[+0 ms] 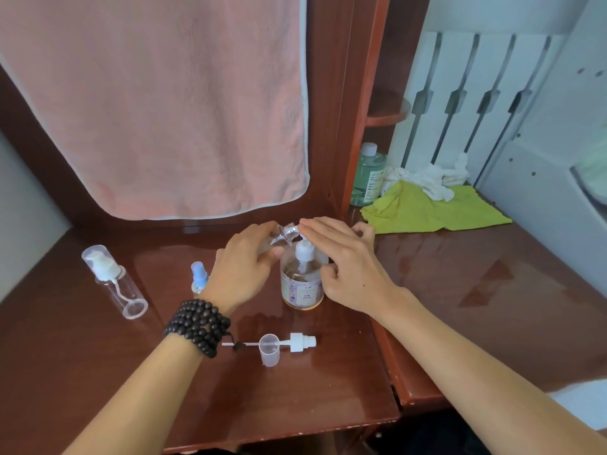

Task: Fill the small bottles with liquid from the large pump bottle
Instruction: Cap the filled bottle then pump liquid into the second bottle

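The large pump bottle (302,284), clear with amber liquid and a flowered label, stands mid-table. My left hand (243,267) grips a small clear bottle (285,234), tilted with its open neck at the pump's spout. My right hand (341,261) lies over the white pump head with straight fingers pressing on it. A small clear bottle with a white pump and cap (113,280) stands at the left. A small blue-capped spray bottle (199,277) stands behind my left wrist. A loose white pump top with tube (300,341) and a clear cap (269,349) lie near the front.
A pink towel (157,106) hangs at the back. A green liquid bottle (368,175), a yellow-green cloth (433,208) and a white rag (430,175) lie on the right counter (492,284). The table's front edge (279,431) is close below my forearms.
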The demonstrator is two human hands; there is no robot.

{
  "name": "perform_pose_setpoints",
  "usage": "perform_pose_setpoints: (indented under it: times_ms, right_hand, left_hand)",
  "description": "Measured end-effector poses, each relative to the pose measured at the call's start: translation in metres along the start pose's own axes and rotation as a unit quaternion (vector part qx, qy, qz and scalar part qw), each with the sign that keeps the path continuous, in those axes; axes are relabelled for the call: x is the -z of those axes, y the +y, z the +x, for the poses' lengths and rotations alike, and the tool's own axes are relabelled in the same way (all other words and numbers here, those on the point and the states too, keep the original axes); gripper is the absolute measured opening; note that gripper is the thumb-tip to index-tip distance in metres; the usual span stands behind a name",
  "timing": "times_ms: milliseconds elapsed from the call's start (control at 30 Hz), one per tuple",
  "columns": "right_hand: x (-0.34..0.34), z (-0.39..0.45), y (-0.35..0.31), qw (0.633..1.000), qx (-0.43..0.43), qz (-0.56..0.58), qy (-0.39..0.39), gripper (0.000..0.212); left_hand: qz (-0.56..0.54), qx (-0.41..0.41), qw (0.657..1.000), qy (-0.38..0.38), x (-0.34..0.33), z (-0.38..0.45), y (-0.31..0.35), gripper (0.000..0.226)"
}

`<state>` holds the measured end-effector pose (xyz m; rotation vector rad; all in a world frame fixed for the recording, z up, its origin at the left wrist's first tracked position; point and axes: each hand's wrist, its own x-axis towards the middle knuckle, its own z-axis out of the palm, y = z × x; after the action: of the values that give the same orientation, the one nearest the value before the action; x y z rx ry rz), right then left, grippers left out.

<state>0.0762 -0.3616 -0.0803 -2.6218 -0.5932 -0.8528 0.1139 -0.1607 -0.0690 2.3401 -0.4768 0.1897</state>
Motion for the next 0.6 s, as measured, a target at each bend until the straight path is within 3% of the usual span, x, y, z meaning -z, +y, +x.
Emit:
perform_pose_setpoints:
  times_ms: [600]
  right_hand:
    - [-0.0034, -0.0011, 0.0024, 1.000, -0.014, 0.027, -0.007, 0.074]
  left_hand:
    - [0.001, 0.021, 1.000, -0.003, -0.0064, -0.0005, -0.0029, 0.034]
